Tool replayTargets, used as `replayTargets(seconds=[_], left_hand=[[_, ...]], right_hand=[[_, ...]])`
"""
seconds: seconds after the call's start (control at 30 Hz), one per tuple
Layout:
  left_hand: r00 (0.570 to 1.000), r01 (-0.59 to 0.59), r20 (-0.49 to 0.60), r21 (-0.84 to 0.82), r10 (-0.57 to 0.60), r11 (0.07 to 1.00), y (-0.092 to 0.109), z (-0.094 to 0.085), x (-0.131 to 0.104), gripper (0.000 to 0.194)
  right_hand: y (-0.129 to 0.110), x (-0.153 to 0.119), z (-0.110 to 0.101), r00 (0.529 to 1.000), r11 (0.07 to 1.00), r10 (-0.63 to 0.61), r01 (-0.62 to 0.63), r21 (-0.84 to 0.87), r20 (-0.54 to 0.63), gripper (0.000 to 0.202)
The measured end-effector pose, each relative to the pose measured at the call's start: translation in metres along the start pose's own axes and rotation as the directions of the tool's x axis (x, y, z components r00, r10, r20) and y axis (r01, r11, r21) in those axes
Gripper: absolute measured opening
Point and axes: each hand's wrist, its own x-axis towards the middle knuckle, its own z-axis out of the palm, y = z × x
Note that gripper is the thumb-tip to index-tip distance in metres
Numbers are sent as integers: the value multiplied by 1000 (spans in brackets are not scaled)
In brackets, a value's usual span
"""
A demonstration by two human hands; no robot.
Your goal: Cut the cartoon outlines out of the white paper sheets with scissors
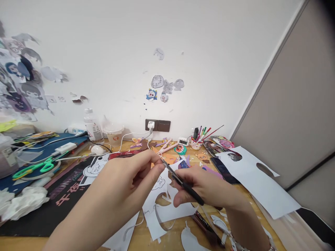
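My right hand point(193, 188) grips a pair of scissors point(184, 186) with black handles. Their blades point up and left, and the tip meets the fingertips of my left hand point(131, 181). Thumb and forefinger of that hand are pinched together; what lies between them is mostly hidden, with only a small pale edge showing. Just below the fingertips is a line drawing point(158, 182) on white paper, partly covered by my left thumb. Under both hands lie white paper offcuts point(174, 212) with curved cut-outs.
Green-handled scissors point(43, 168) and crumpled tissue point(24, 203) lie left. At the back stand a bottle point(92, 127), a plastic cup point(114, 135), a small clock point(183, 141) and a pen cup point(196, 142). On the right are a phone point(224, 170) and a large white sheet point(264, 188).
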Motion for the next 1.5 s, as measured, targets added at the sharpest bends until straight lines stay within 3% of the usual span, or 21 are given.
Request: replayTargets(seconds=[0.07,0.17,0.23,0.33,0.47,0.57,0.67,0.9,1.03,1.27,1.5], left_hand=[[1000,-6,27,14,5,1000,-2,-3,-1,23],[998,20,57,21,-21,1000,-3,-4,-1,25],[994,31,104,27,-34,999,-3,-3,2,26],[976,-24,218,14,21,1000,-3,4,10,27],[924,-140,363,20,123,990,-1,26,21,29],[886,-166,444,30,136,986,-1,44,20,27],[804,-212,576,45,148,976,-8,62,5,24],[574,-235,813,43,103,971,-35,98,-42,17],[500,-240,864,76,56,968,-32,110,-53,19],[506,-270,862,121,34,955,-35,123,-55,21],[592,-264,797,51,120,963,-42,113,-58,23]], right_hand=[[2,-3,-5,999,999,34,-34,-29,-6,36],[1,-8,-10,999,990,33,-28,139,-36,30],[-1,-10,-10,993,970,-14,42,241,-118,28],[-2,-12,-3,958,966,-56,124,227,-282,26],[17,-24,7,945,995,102,-100,23,-310,24],[44,-45,8,934,962,218,-255,-99,-282,38],[69,-63,11,928,939,249,-301,-166,-277,51],[118,-67,29,850,936,177,-301,-182,-496,52],[142,-60,39,806,965,133,-239,-112,-576,44],[158,-65,45,763,987,99,-158,-35,-639,38],[177,-69,46,742,998,55,-43,35,-668,26]])
